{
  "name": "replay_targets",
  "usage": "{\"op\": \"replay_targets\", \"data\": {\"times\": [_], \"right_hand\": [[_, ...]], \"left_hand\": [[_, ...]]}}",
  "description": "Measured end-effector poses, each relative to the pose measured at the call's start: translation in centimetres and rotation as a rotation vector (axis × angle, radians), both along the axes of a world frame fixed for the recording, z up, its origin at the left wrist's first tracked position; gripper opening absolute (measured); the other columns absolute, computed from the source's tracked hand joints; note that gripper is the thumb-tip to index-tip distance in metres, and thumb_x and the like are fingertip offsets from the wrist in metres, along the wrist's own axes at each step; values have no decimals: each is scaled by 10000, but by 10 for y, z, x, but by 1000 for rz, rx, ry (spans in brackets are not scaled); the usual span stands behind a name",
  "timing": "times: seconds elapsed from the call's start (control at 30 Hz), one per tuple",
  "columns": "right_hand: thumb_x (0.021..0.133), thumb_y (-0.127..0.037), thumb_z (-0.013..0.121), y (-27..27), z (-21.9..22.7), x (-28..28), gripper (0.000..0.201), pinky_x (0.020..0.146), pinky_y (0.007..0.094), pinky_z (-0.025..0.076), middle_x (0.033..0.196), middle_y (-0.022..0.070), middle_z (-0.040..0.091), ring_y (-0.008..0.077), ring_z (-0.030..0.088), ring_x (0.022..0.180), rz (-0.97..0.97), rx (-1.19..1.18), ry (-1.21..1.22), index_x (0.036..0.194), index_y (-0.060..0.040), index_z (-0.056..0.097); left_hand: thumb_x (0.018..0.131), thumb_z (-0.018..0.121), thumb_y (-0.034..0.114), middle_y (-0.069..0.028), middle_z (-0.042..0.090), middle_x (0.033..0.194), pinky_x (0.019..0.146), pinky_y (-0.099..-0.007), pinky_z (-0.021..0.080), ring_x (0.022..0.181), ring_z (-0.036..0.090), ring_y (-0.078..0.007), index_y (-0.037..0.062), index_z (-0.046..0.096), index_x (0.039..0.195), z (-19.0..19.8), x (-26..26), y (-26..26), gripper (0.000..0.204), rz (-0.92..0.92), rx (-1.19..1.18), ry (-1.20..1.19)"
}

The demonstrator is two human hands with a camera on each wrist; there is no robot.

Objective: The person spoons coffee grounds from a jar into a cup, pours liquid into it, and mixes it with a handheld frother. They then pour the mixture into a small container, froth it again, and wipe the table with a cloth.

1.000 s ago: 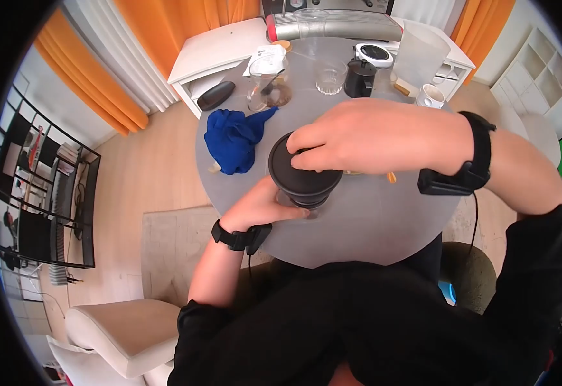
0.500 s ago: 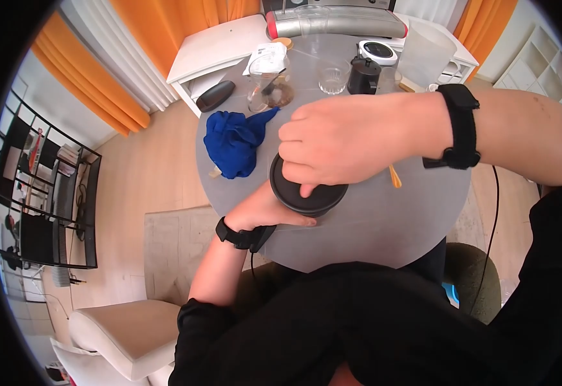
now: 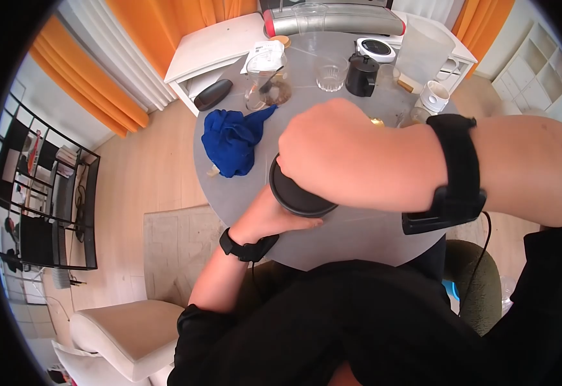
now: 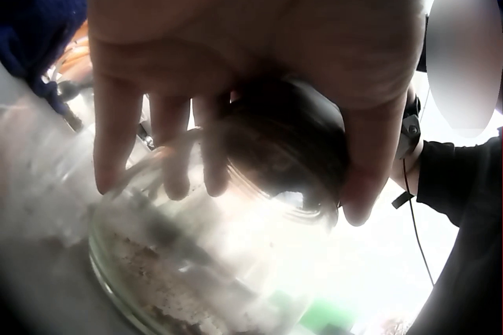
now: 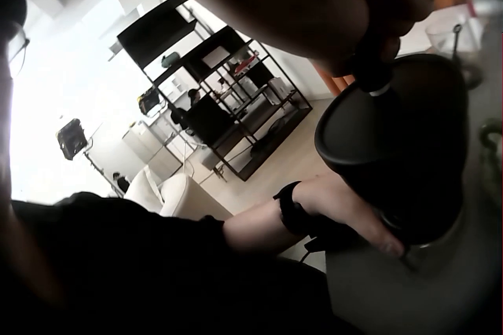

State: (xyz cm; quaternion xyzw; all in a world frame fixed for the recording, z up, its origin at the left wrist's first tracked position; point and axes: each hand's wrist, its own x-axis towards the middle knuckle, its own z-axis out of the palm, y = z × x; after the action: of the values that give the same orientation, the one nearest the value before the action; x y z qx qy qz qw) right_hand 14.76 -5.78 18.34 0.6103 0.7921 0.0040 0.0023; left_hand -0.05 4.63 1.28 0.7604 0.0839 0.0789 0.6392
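A hand coffee grinder with a black flared top [image 3: 301, 201] stands in front of the person, near the middle of the table. Below the top is a clear glass jar [image 4: 196, 272] with brown grounds at its bottom. My left hand [image 3: 265, 215] grips the grinder low at its neck, fingers on one side and thumb on the other. Over the top, my right hand [image 3: 329, 148] holds the handle with curled fingers. In the right wrist view a short metal shaft [image 5: 380, 90] shows under those fingers; the rest of the handle is hidden by the hand.
A crumpled blue cloth [image 3: 233, 141] lies left of the grinder, with a black case [image 3: 213, 95] behind. Farther back are a glass carafe [image 3: 274, 90], a glass tumbler [image 3: 330, 75], a black pitcher [image 3: 361, 77], a white scale [image 3: 375, 49], a white mug [image 3: 434, 95] and a plastic jug [image 3: 426, 55].
My right hand has circled over the grinder top, its wrist and forearm swinging with it. The left hand keeps its grip, and the grinder has shifted slightly toward the person.
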Motion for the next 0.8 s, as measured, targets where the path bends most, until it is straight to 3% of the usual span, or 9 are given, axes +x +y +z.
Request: {"op": "replay_targets", "data": {"times": [0.1,0.17,0.23,0.3,0.33,0.43,0.67,0.77,0.8], "right_hand": [[896,-222,629,5,-5,12,305,572,445,513,668,168,653,382,660,662,92,75,18,680,-15,689],[965,-273,576,9,20,7,329,588,475,501,637,189,621,431,614,629,-156,-249,212,849,9,699],[930,-279,612,10,20,24,296,669,421,508,862,159,682,341,656,773,-94,-161,104,1096,-38,663],[878,-257,644,13,16,55,417,800,346,489,1197,82,636,200,631,997,771,340,-503,1258,-101,573],[919,-224,641,12,20,60,218,825,297,475,1150,-25,578,146,563,1082,839,384,-634,1111,-123,616],[905,-232,656,24,24,59,187,799,300,478,1035,-25,578,148,573,1017,1009,407,-624,1046,-112,631],[924,-270,630,37,19,53,166,850,300,450,977,-18,599,134,558,1047,1007,140,-535,918,-104,629],[967,-324,613,23,11,47,277,775,349,489,828,25,650,204,630,940,814,86,-274,862,-71,656],[972,-333,605,10,9,38,324,723,376,501,761,62,654,260,647,854,503,-3,-203,818,-53,662]], "left_hand": [[685,905,108,-113,616,1333,1060,-375,455,1260,567,-225,20,527,1382,0,0,0,798,-15,-18,-23],[691,902,103,-104,636,1289,1027,-368,478,1217,589,-218,18,549,1355,0,0,1,757,-14,23,-63],[693,904,103,-97,640,1276,1018,-367,480,1200,591,-205,18,566,1335,0,2,4,731,-23,47,-113],[692,901,91,-92,639,1273,1009,-365,483,1189,587,-190,15,575,1325,4,2,6,716,-64,-26,-76],[692,901,91,-92,639,1273,1009,-365,483,1189,587,-190,15,575,1325,6,3,8,716,-58,-24,-83],[674,903,75,-81,633,1277,1008,-357,484,1186,578,-176,14,567,1331,16,3,11,741,-126,-46,-5],[625,971,79,-50,620,1291,1038,-340,469,1204,563,-157,32,544,1361,18,8,16,852,-136,5,-3],[617,943,80,-68,610,1320,1055,-345,456,1225,556,-171,34,521,1389,13,8,18,881,-136,24,25],[611,913,78,-85,604,1340,1063,-350,449,1236,555,-186,32,499,1411,10,8,18,902,-128,18,17]]}}
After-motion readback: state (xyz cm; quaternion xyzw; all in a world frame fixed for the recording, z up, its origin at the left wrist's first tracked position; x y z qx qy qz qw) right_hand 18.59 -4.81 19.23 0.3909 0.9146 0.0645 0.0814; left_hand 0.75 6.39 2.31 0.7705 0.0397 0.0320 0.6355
